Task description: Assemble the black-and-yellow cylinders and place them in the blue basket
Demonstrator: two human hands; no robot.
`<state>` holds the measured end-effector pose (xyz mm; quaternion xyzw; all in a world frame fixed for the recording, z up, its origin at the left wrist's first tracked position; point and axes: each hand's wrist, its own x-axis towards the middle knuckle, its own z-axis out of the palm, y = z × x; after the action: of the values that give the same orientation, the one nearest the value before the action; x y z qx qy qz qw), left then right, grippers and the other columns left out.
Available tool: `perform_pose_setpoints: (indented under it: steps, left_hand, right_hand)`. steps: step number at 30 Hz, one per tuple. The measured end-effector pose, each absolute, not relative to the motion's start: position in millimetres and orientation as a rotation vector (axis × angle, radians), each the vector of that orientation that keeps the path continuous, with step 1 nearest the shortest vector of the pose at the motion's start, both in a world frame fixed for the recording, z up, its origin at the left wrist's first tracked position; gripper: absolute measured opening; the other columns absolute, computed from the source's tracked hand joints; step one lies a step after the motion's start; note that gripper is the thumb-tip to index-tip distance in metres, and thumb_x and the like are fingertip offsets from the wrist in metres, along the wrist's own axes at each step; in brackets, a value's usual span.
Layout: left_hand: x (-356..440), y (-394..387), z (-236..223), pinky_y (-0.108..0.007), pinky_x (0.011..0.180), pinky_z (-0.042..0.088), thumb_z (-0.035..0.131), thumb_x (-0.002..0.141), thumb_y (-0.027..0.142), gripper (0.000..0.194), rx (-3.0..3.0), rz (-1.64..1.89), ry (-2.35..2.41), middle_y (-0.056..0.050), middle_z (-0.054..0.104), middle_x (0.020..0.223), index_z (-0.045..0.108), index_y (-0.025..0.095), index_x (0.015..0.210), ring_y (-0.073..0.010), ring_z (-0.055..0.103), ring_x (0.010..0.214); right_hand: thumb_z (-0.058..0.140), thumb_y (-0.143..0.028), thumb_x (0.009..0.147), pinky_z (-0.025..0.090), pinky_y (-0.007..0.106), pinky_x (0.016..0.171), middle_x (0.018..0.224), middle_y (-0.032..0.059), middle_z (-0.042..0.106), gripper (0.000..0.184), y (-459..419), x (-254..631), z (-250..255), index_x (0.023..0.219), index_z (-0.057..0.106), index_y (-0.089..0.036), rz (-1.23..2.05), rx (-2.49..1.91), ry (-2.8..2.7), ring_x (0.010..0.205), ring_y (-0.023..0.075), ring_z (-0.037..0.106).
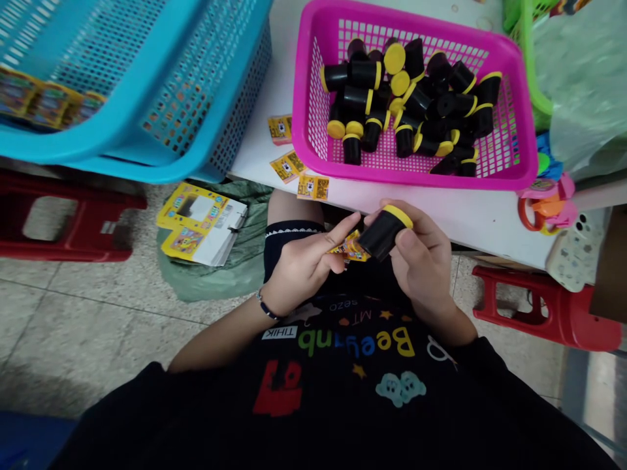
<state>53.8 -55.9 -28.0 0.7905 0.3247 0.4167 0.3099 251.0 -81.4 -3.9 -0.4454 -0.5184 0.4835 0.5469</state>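
My right hand [424,251] is closed around a small black canister [379,234] with a yellow lid, tilted over my lap. Beside it, my left hand [313,261] pinches a yellow printed label [353,248], whose edge meets or overlaps the canister's lower end; whether it sticks there I cannot tell. More black canisters with yellow lids [360,98] lie heaped in the pink basket [416,171] on the white table. Between that basket and the table's near edge are loose yellow labels [287,166].
A large blue basket [161,153] with yellow printed packs [51,104] stands at the left. Below it, yellow cards [200,225] lie on a green bag [196,281]. Red stools [63,215] flank me. Scissors [531,215] and a patterned phone case [575,251] sit right.
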Motion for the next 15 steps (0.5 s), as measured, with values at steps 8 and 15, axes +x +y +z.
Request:
perform_pose_setpoints:
  steps: [8,15]
  left_hand:
    - [53.1,-57.7,-32.8,-0.015,0.073,0.059,0.040,0.112,0.058,0.062,2.125,1.232,0.816,-0.006,0.084,0.107,0.056,0.022,0.159,-0.0099,0.075,0.073]
    - [51.8,-58.1,-28.9,-0.017,0.078,0.060,0.040,0.113,0.055,0.061,2.187,1.198,0.791,-0.007,0.083,0.105,0.051,0.022,0.163,-0.0118,0.077,0.082]
  right_hand:
    - [0.076,-0.050,0.096,0.069,0.038,0.095,0.109,-0.0016,0.084,0.029,-80.2,245.1,-3.3,0.121,0.076,-0.034,1.170,-0.952,-1.098,0.101,0.0186,0.081]
    - [0.071,-0.043,0.100,0.064,0.041,0.108,0.131,-0.0015,0.079,0.040,-85.4,251.9,-0.5,0.140,0.070,-0.042,0.867,-1.100,-1.422,0.118,0.0211,0.076]
